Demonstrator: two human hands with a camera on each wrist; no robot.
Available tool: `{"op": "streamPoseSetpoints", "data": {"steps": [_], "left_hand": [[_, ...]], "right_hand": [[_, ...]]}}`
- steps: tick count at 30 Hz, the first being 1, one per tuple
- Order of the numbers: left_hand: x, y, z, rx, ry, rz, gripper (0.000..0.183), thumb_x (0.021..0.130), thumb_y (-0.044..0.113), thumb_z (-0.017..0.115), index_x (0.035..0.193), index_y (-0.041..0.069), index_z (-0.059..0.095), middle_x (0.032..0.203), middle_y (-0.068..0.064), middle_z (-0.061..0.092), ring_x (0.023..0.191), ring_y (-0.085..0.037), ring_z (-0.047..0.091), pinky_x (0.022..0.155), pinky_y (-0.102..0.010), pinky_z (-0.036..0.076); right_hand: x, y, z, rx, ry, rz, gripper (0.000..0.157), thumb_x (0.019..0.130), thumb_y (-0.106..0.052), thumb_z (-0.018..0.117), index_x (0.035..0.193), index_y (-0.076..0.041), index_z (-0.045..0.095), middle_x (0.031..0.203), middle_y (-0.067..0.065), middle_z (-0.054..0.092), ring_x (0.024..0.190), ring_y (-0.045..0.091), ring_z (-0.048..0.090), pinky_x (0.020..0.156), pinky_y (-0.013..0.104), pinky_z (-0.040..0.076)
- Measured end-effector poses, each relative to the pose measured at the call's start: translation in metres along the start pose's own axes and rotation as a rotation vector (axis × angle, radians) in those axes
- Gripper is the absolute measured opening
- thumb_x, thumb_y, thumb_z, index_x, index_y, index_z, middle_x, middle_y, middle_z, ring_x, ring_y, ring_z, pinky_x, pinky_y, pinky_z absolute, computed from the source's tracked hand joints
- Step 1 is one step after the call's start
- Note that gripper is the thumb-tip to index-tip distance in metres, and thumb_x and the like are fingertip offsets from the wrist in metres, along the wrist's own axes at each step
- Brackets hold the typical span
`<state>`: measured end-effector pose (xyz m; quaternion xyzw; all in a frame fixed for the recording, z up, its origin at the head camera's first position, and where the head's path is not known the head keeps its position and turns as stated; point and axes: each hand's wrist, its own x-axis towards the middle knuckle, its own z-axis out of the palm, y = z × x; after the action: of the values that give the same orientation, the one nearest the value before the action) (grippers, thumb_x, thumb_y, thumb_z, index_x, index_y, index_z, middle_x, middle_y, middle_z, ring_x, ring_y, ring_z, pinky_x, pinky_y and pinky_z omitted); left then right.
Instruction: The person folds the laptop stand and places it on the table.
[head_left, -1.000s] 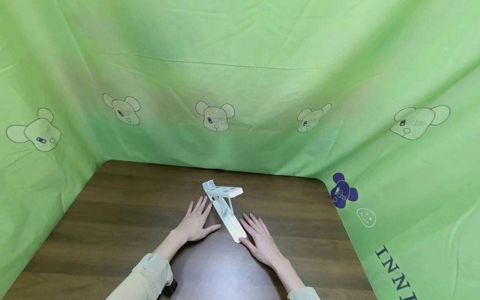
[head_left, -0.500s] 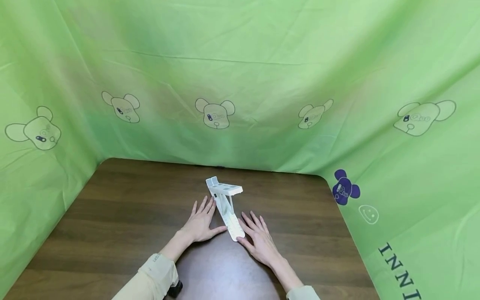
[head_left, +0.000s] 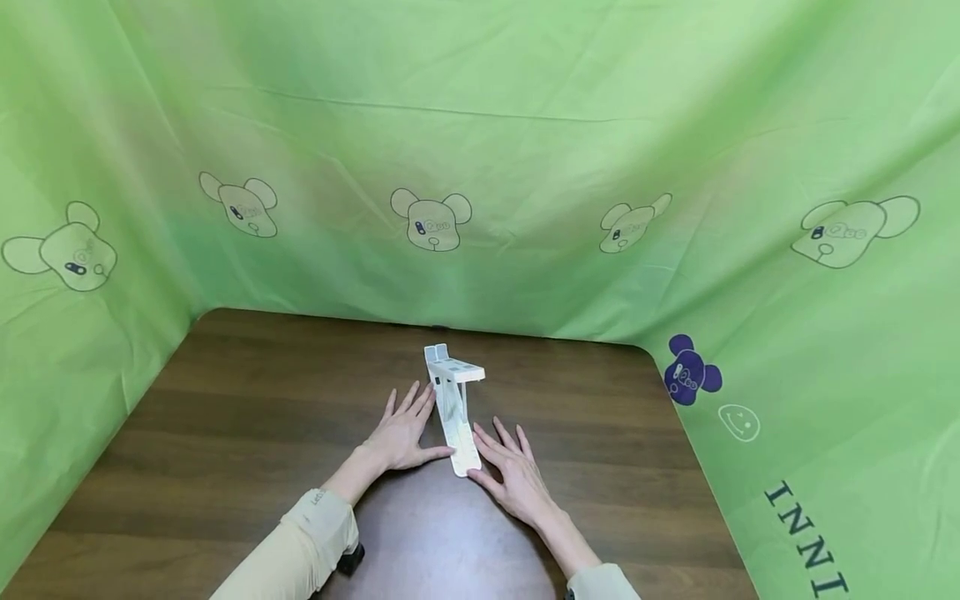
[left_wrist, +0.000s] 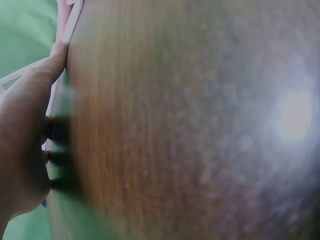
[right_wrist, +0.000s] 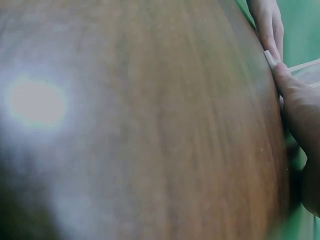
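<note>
in the head view, the white stand (head_left: 459, 442) sits on the brown table (head_left: 247, 467), between the person's hands, with green cloth (head_left: 450, 142) hanging beyond from 9 through 12 to 3 o'clock. its long axis runs from just shy of 12 at the far end, where two short lips (head_left: 436, 352) turn up, to between 5 and 6 at the rounded near end. the raised plate (head_left: 459, 369) juts out toward 3, held up above the rest.

the left hand (head_left: 401, 437) comes in from 8 o'clock, fingers straight and fanned apart; the tips nearest the stand meet its left side toward the far end, the thumb the same side lower down. the right hand (head_left: 517, 479) comes in from between 4 and 5, fingers likewise apart, forefinger at the right side, thumb at the near end. neither hand is clamped on it. i'd judge that touching both flanks at spread-out spots braces the stand, while the table bears its weight.

in the left wrist view, the left thumb's tip lies against the stand's pale edge toward 11; i can't tell how the darker fingers sit.

in the right wrist view, the right thumb meets the stand's end at about 2, and part of the left hand touches it from 1. the right fingers are mostly hidden there.
</note>
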<state>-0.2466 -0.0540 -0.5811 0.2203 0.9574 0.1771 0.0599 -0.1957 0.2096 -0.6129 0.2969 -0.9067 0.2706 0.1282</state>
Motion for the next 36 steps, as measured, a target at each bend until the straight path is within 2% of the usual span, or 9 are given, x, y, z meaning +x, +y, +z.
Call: {"op": "streamPoseSetpoints", "data": {"steps": [9, 17, 25, 32, 36], "left_hand": [[0.002, -0.009, -0.004, -0.024, -0.029, 0.031, 0.110, 0.098, 0.070, 0.069, 0.174, 0.003, 0.025, 0.185, -0.014, 0.020, 0.174, -0.038, 0.012, 0.140, -0.068, 0.010], [0.003, -0.012, -0.015, -0.034, -0.031, 0.068, 0.110, 0.094, 0.062, 0.080, 0.170, -0.002, 0.033, 0.181, -0.017, 0.032, 0.171, -0.040, 0.022, 0.137, -0.070, 0.018], [0.008, -0.013, -0.022, -0.010, -0.076, 0.077, 0.111, 0.095, 0.062, 0.079, 0.171, -0.001, 0.031, 0.182, -0.017, 0.030, 0.172, -0.040, 0.020, 0.137, -0.072, 0.017], [0.011, -0.015, -0.030, -0.002, -0.129, 0.096, 0.110, 0.095, 0.059, 0.080, 0.171, -0.002, 0.030, 0.183, -0.017, 0.026, 0.172, -0.040, 0.020, 0.136, -0.073, 0.018], [0.011, -0.018, -0.034, -0.004, -0.167, 0.108, 0.110, 0.096, 0.057, 0.080, 0.172, -0.002, 0.027, 0.184, -0.016, 0.023, 0.172, -0.040, 0.018, 0.137, -0.073, 0.017]], "right_hand": [[0.009, -0.001, 0.006, 0.005, 0.021, -0.021, 0.063, 0.089, -0.029, 0.087, 0.143, 0.000, 0.072, 0.151, 0.013, 0.070, 0.148, 0.051, 0.057, 0.121, 0.082, 0.033], [0.014, -0.006, 0.008, 0.062, -0.006, 0.010, 0.062, 0.088, -0.028, 0.090, 0.140, 0.002, 0.072, 0.148, 0.018, 0.070, 0.149, 0.050, 0.056, 0.124, 0.081, 0.031], [0.017, -0.009, 0.011, 0.029, 0.023, 0.000, 0.064, 0.085, -0.029, 0.092, 0.138, 0.003, 0.074, 0.147, 0.018, 0.072, 0.146, 0.048, 0.060, 0.121, 0.079, 0.036], [0.020, -0.016, 0.012, 0.034, -0.005, 0.035, 0.065, 0.088, -0.032, 0.090, 0.139, 0.004, 0.072, 0.148, 0.019, 0.070, 0.148, 0.047, 0.059, 0.125, 0.078, 0.034], [0.021, -0.020, 0.014, 0.020, -0.010, 0.025, 0.064, 0.088, -0.032, 0.090, 0.138, 0.004, 0.073, 0.148, 0.018, 0.071, 0.147, 0.046, 0.061, 0.124, 0.077, 0.035]]}}
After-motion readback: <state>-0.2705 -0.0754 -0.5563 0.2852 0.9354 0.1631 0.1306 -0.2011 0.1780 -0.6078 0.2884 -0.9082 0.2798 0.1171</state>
